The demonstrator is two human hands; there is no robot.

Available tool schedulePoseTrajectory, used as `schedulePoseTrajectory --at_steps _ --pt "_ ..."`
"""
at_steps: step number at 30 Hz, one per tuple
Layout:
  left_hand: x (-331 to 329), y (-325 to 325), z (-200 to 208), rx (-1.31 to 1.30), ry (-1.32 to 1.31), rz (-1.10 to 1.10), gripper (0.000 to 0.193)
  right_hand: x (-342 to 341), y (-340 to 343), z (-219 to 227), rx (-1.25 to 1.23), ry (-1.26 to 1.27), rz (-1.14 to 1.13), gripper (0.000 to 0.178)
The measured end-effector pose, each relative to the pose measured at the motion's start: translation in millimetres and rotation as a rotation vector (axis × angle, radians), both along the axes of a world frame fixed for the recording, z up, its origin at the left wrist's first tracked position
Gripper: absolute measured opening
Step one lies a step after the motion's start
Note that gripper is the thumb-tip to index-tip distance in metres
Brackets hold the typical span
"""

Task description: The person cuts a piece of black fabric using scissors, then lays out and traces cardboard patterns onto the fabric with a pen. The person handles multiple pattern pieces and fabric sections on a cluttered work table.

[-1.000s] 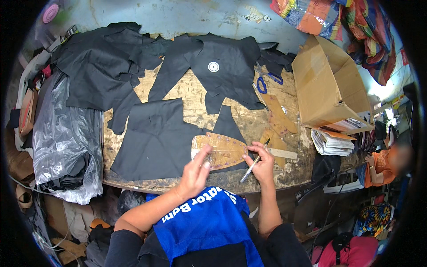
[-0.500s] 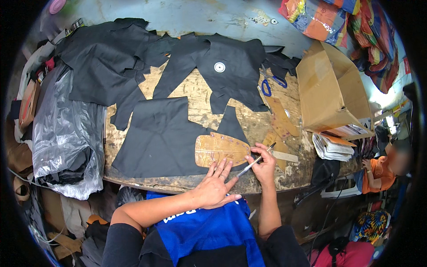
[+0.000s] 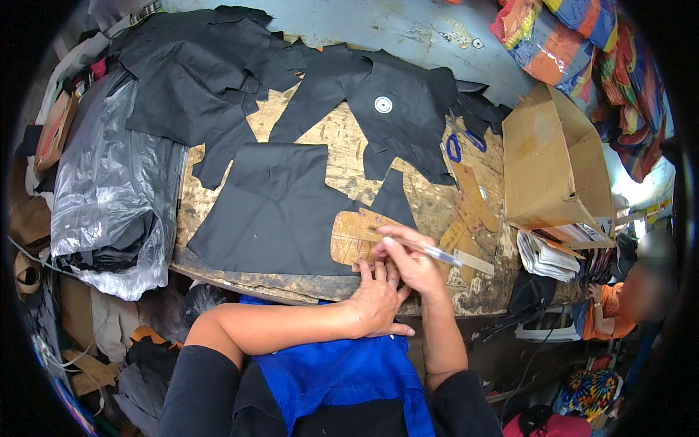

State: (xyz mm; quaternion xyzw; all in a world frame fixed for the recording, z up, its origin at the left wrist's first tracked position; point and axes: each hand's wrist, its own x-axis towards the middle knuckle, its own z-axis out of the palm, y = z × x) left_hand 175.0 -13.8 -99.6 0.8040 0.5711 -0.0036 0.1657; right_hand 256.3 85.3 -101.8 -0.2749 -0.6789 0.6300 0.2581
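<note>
A tan, rounded cardboard-like pattern piece lies on the lower right part of a flat black leather-like sheet. My left hand rests at its near edge, fingers stretched out and thumb apart. Over the pattern's right part, my right hand grips a clear pen. The pen's dark end points left above the pattern, and its clear end sticks out to the right. Both hands hide the pattern's right end. I cannot tell whether the pen touches it.
Blue-handled scissors lie at the back right, near more tan patterns. Other black pieces cover the back of the worn wooden table. An open cardboard box stands right, a plastic-wrapped bundle left. A person in orange is far right.
My right hand has moved left over the pattern, and the pen has turned so its dark end points left. My left hand stays at the near edge. The whole view has shifted slightly.
</note>
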Motion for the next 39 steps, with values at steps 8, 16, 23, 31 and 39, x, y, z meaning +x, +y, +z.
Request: schedulePoseTrajectory --at_steps 8,16,23,31,39 --pt "-16 -8 -3 -0.085 -0.103 0.03 0.104 -35 -1 4 0.036 -0.258 0.216 0.015" --pt "-17 -7 -2 -0.066 -0.139 0.079 0.109 -61 3 3 0.457 -0.274 0.344 0.018" --pt "-20 -1 12 -0.167 -0.109 0.056 0.11 -83 17 -8 0.574 -0.233 0.016 0.02" --pt "-19 -1 11 -0.148 -0.095 0.068 0.112 -83 17 -14 0.611 -0.203 -0.157 0.014" --pt "-18 1 8 -0.094 -0.089 0.115 0.113 -66 29 -6 0.579 -0.277 -0.2 0.012"
